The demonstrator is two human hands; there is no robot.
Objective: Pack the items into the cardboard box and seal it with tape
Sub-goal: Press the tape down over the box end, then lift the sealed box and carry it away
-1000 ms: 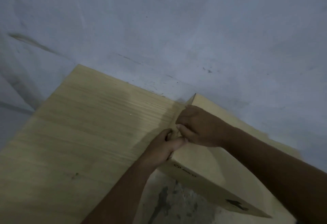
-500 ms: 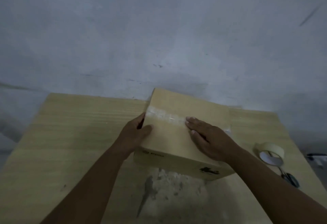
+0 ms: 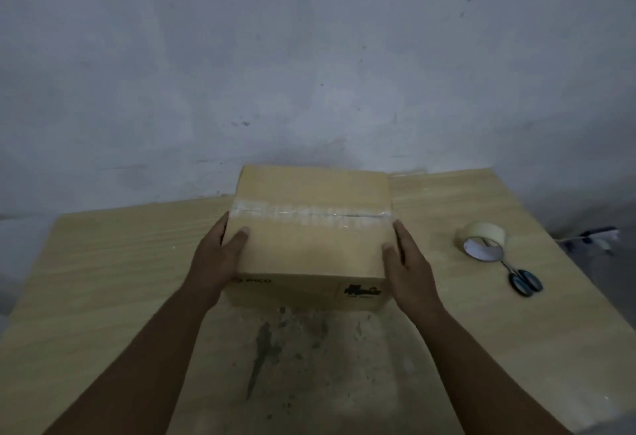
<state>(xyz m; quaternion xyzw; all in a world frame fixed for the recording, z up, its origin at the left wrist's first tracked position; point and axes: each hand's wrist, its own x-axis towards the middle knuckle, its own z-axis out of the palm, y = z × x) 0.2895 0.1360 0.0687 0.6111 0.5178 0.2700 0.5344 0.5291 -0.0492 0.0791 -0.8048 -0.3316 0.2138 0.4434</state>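
Box look: the cardboard box is plain tan, its flaps closed, with "PICO" printed at the left of the near side and a dark label at the right of that side.
Seam: a strip of clear tape covers the top seam from the left edge to the right edge, wrinkled and glinting.
Box heading: it stands upright and square to the viewer; the taped seam runs left to right, and the printed side faces the person.
Box place: mid-table, towards the far edge by the wall.
Left hand: flat against the box's left side, thumb lying on the top, clasping the box.
Right hand: flat against the right side, thumb on the top edge, clasping the box too.
Table: pale wood grain, with grey scuffed patches in front of the box.
Tape roll: lies on the table, well right of the box.
Scissors: dark-handled, just beside the roll, on its near side.
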